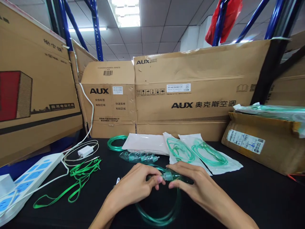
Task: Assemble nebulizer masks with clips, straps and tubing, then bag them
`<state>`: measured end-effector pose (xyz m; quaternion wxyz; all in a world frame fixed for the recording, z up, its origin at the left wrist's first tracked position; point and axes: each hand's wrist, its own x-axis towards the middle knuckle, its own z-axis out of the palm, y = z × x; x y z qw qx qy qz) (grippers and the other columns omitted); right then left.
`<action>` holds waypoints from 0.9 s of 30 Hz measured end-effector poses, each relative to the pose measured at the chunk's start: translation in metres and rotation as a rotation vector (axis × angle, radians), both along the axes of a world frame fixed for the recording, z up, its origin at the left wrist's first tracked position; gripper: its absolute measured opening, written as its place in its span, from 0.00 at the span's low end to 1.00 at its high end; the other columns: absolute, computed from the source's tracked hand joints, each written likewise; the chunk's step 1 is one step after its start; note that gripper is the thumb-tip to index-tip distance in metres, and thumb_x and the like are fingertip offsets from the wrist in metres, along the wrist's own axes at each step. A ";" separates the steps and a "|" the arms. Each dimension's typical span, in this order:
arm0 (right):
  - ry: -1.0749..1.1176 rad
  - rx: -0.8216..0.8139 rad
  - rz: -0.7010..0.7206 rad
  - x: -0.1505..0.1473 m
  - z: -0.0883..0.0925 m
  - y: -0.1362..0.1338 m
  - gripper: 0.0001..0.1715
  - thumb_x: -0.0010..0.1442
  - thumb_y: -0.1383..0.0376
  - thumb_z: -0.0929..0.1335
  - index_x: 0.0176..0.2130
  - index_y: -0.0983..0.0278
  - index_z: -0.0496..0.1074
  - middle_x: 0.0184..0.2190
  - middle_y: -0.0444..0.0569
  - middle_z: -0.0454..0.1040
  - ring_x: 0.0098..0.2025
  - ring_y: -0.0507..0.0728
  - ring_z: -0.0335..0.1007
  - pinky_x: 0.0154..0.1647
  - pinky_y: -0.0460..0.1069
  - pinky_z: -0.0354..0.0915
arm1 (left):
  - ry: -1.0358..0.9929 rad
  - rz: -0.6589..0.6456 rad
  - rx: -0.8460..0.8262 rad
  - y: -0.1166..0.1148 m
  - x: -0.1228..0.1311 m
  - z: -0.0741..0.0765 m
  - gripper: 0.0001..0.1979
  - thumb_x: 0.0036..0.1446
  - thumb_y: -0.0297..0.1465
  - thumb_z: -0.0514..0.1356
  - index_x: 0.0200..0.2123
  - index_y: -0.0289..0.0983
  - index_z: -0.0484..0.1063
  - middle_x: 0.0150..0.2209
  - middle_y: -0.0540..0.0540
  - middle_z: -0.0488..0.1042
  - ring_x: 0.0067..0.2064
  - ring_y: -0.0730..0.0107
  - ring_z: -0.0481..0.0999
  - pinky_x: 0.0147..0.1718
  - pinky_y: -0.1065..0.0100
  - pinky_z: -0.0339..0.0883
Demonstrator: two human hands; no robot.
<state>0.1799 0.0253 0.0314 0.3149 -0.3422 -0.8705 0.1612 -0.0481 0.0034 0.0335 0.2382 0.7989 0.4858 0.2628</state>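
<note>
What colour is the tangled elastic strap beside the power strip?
Bright green strap, best seen in the head view.

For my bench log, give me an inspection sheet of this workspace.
Surface: black tabletop.
Job's things: pale green connector between the hands, looped green tubing below; transparent plastic pieces behind.
Clutter: tangled green straps, left.
Left hand: fingertips at the connector; exact grip hidden.
Right hand: thumb and fingers around the connector's right side.
Cables: white cable runs down onto the tabletop, towards the power strip; white adapter near its loops.
Surroundings: cardboard boxes behind, blue rack post, red bag upper right.
</note>
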 end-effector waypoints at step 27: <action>-0.054 -0.305 -0.170 0.012 0.010 -0.003 0.23 0.61 0.46 0.70 0.43 0.60 0.82 0.34 0.46 0.80 0.36 0.58 0.71 0.35 0.48 0.64 | 0.032 -0.009 0.230 -0.002 0.008 -0.011 0.12 0.70 0.38 0.57 0.48 0.46 0.81 0.44 0.49 0.81 0.46 0.61 0.78 0.45 0.65 0.67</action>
